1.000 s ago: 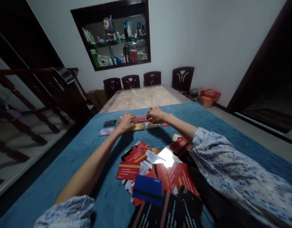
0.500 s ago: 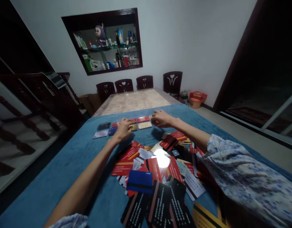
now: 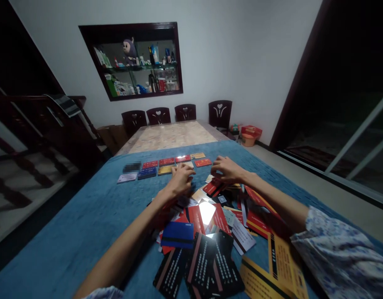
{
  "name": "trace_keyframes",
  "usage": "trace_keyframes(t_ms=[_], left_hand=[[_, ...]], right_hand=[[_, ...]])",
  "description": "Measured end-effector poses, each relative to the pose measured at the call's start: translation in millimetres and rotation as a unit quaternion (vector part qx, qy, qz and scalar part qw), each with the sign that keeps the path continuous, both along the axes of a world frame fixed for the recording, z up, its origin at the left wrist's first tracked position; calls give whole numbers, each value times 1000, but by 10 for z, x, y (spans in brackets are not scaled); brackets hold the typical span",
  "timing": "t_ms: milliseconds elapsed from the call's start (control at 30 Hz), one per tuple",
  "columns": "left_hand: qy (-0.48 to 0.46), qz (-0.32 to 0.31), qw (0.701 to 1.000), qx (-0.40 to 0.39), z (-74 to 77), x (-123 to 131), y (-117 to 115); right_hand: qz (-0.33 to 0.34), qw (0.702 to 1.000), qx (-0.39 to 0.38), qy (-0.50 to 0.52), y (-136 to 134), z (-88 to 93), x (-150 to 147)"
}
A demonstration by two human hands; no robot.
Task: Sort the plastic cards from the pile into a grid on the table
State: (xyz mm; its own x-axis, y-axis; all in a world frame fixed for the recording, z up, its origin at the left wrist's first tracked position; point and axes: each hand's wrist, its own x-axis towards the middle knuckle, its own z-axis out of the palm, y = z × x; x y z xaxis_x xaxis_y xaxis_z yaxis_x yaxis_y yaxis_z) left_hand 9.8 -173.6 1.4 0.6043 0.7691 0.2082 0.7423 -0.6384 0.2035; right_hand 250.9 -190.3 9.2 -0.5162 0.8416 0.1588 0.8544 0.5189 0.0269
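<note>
My left hand [image 3: 181,179] hovers between the rows and the loose pile, its fingers loosely bent and apart, with no card visible in it. It partly hides a pale card stack [image 3: 189,165]. Over the pile's far edge is my right hand [image 3: 228,169], fingers curved and spread, close to a red card [image 3: 213,187]. Two rows of cards lie beyond, including a red-orange card [image 3: 203,162], a yellow card [image 3: 198,155], a gold card stack [image 3: 165,170] and a blue card stack [image 3: 147,172]. Nearer me, a blue card [image 3: 177,235] and black cards [image 3: 201,261] top the mixed pile.
A blue cloth [image 3: 85,224] covers the near part of the table, with a marbled tabletop [image 3: 175,136] beyond. Dark chairs [image 3: 220,114] stand at the far end. Yellow cards [image 3: 266,279] lie beneath my right forearm's side. A stair railing [image 3: 26,166] is at left.
My left hand has moved right and nearer, away from the card rows. My right hand has drawn back toward the pile, uncovering the red-orange and yellow cards at the rows' right end.
</note>
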Motion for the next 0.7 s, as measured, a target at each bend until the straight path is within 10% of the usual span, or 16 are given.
trace_keyframes(t_ms=[700], left_hand=[[86, -113, 989, -25, -167, 354, -281]], right_hand=[[71, 988, -11, 139, -170, -575, 241]])
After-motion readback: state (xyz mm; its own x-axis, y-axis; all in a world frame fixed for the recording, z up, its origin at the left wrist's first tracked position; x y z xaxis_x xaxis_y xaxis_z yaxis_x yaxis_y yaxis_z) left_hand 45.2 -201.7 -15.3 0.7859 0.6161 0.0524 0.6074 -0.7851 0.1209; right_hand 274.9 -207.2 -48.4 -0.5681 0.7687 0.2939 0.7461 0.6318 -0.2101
